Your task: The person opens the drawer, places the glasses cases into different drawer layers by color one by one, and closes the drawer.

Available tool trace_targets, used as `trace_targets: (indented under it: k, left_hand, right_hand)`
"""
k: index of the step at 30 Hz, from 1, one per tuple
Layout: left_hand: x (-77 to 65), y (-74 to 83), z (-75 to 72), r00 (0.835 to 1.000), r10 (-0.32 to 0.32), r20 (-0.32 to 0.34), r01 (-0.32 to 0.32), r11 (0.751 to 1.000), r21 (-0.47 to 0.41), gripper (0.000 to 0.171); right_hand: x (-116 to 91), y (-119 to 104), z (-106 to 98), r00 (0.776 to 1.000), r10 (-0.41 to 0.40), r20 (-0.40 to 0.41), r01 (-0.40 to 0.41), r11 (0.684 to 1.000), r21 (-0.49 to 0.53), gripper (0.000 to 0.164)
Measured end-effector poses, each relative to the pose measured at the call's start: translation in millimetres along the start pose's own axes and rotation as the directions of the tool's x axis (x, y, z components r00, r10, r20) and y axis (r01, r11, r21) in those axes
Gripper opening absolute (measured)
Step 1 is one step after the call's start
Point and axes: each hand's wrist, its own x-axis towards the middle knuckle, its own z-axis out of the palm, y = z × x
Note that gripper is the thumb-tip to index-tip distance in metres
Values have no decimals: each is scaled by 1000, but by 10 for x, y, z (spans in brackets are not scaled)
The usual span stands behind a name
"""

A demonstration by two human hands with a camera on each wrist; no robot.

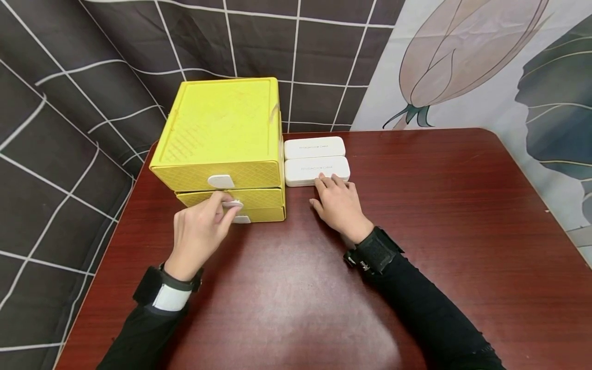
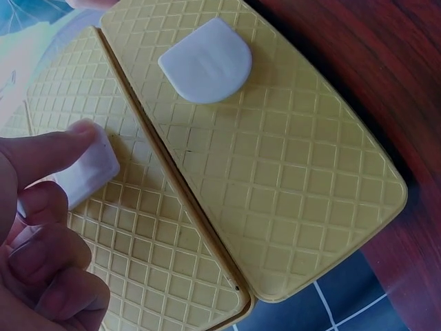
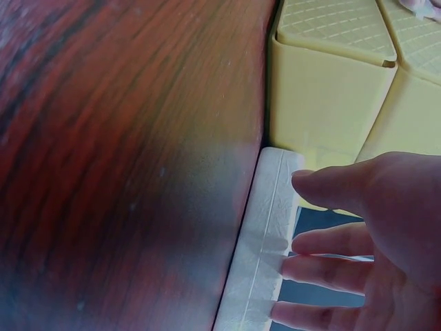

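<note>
A yellow drawer box with a waffle-patterned front stands at the table's back left. My left hand pinches the white handle of its middle drawer between thumb and finger. The bottom drawer's white handle is free, and so is the top one. To the right of the box, two white oblong cases lie side by side. With extended fingers, my right hand rests its fingertips on the nearer white case; the right wrist view shows the thumb at that case's edge.
The dark red wooden table extends to the right and toward me. A grey cloth with white grid lines hangs behind and to the left of the box. A flower-printed cloth hangs at the back right.
</note>
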Motion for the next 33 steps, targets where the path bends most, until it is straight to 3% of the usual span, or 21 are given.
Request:
trace_targets:
  k: [10,33]
  left_hand:
    - [13,-7,29,999,3,-40,-4,1000,-24,22]
    - [22,-20,29,1000,-5,-31,4,1000,-4,23]
  right_hand:
    - [-7,-3,-6,1000,4,9,-4,1000,3,52]
    - [-2,-6,3,1000,1,-4,-1,1000,-4,51]
